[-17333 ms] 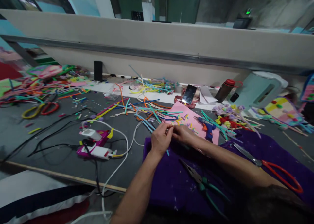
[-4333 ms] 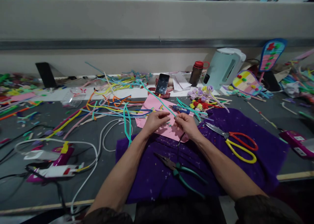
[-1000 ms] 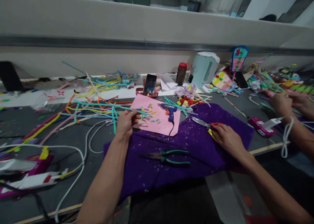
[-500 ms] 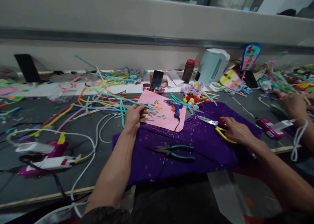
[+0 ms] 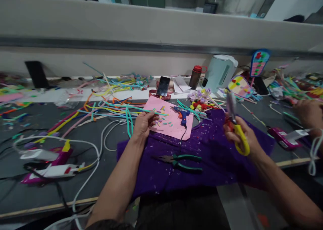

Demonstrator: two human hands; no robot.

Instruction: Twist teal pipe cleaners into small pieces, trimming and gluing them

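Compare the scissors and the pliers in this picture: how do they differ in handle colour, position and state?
The scissors have red and yellow handles; the pliers have green ones. The scissors are lifted off the purple cloth, gripped in the right hand with blades pointing up; the pliers lie flat on that cloth, untouched. The scissors look blurred; the pliers are sharp. Both are two-handled hand tools.

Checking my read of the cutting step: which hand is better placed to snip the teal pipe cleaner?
Right, probably. The right hand grips the scissors, lifted off the purple cloth, blades up. The left hand pinches the teal pipe cleaner, so it can only steady it.
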